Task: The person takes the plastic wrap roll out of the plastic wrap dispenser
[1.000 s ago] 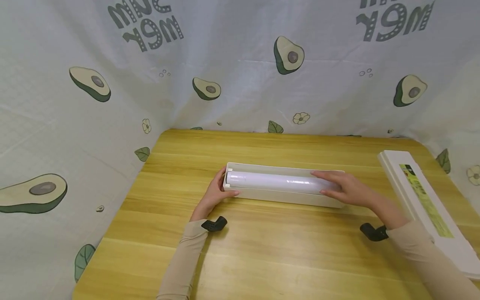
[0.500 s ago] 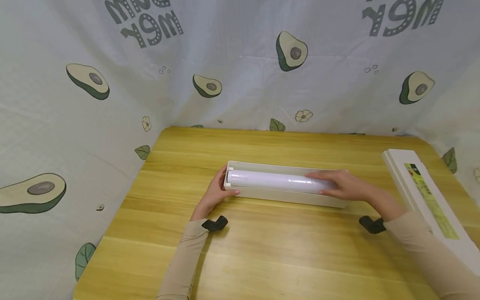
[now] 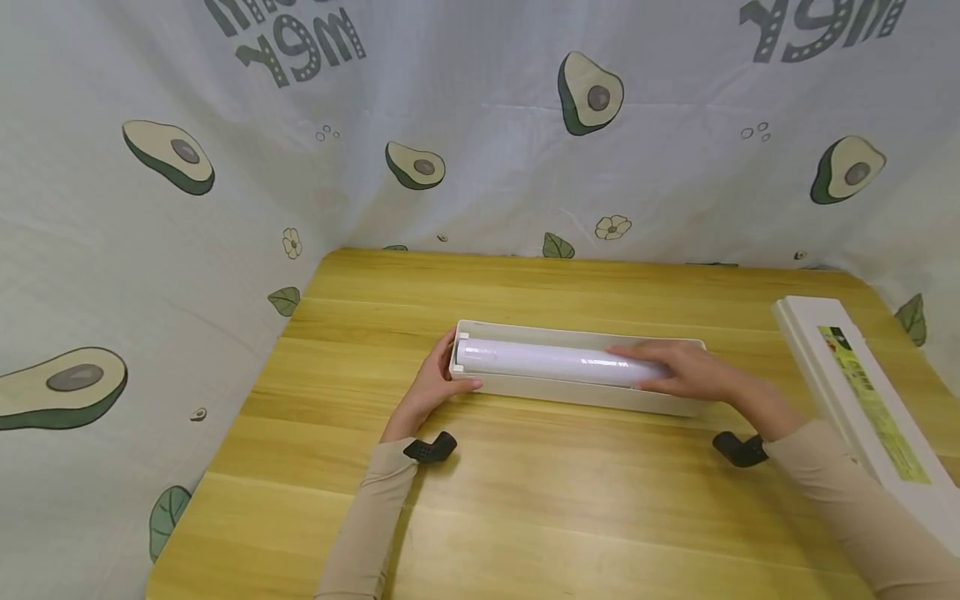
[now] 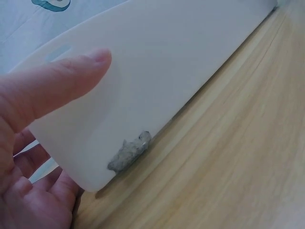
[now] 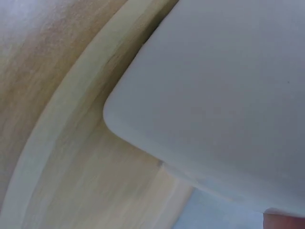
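Observation:
A long white open-topped box (image 3: 592, 393) lies across the table, with a shiny whitish roll (image 3: 540, 360) inside it that looks like plastic wrap. My left hand (image 3: 431, 383) grips the box's left end. In the left wrist view, the thumb presses the box's side (image 4: 157, 62) and the other fingers curl behind the end. Over the right part of the roll, my right hand (image 3: 693, 372) holds it with thumb and fingers on either side; its palm covers the roll's right end. The right wrist view shows mostly the box wall (image 5: 205, 95), with a bit of fingertip (image 5: 286, 222) at the corner.
A long white lid-like piece (image 3: 813, 315) with a yellow-green label lies at the table's right side. The wooden table (image 3: 570, 517) meets a hanging avocado-print cloth (image 3: 495, 183) at the back and sides. A grey crumpled patch (image 4: 129, 153) marks the box's lower edge.
My right hand has shifted slightly left along the roll, and its fingers have come in from the box's back rim onto the roll. The left hand keeps its grip. The head view has shifted slightly.

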### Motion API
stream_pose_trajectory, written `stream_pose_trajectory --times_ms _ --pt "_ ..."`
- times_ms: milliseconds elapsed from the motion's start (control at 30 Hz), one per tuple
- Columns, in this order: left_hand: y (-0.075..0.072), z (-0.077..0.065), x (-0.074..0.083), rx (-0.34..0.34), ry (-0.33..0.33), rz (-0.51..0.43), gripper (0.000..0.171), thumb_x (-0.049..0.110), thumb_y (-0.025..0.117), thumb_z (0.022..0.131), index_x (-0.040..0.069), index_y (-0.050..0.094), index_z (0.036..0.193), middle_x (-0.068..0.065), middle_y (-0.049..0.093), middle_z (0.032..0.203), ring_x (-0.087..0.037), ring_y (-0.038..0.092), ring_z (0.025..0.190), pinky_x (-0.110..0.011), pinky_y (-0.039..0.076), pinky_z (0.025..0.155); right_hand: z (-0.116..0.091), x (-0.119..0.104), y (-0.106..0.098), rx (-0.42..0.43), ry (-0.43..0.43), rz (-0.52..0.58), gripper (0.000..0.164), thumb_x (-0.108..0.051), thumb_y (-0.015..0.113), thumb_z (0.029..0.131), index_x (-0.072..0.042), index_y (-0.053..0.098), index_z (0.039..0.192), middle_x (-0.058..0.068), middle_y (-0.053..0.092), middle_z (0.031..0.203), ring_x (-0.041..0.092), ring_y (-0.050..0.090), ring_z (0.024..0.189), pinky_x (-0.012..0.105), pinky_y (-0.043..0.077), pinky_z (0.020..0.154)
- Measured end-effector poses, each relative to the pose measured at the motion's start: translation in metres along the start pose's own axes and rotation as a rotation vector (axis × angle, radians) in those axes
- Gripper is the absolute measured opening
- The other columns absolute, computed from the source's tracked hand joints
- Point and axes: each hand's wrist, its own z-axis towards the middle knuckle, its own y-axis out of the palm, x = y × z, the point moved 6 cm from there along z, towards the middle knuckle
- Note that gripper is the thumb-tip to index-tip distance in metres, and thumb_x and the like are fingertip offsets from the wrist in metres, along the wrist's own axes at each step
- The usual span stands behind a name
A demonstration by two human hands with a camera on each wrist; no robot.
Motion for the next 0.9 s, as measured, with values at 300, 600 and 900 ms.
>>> stream_pose_trajectory --times_ms 300,600,900 --pt "0.0009 -0.0043 -0.0025 0.015 -0.030 0.010 0.095 -0.002 0.073 0.076 0.022 0.018 0.150 -0.009 0.035 0.149 -0.025 0.041 0.130 -0.024 0.044 0.100 -0.0009 0.0001 0.0021 -0.019 0.037 0.049 0.056 -0.026 0.071 0.082 -0.024 0.053 0.134 0.011 0.065 0.123 0.009 0.060 0.086 0.024 0.047 0.067" --pt "0.0006 -0.0004 -0.0013 0.019 -0.024 0.015 0.094 -0.002 0.073 0.076 0.021 0.019 0.150 -0.010 0.035 0.149 -0.025 0.042 0.130 -0.028 0.043 0.103 0.0005 -0.0009 -0.0018 0.018 0.022 0.026 0.056 -0.026 0.073 0.080 -0.024 0.055 0.133 0.010 0.066 0.121 0.015 0.065 0.091 0.027 0.050 0.068" --pt "-0.0002 0.0008 -0.0020 0.013 -0.019 0.018 0.094 -0.003 0.073 0.076 0.021 0.020 0.150 -0.009 0.036 0.148 -0.024 0.042 0.130 -0.028 0.043 0.102 -0.0005 -0.0017 -0.0020 0.028 0.022 0.020 0.058 -0.027 0.072 0.081 -0.027 0.051 0.135 0.010 0.067 0.119 0.007 0.060 0.083 0.023 0.047 0.064"
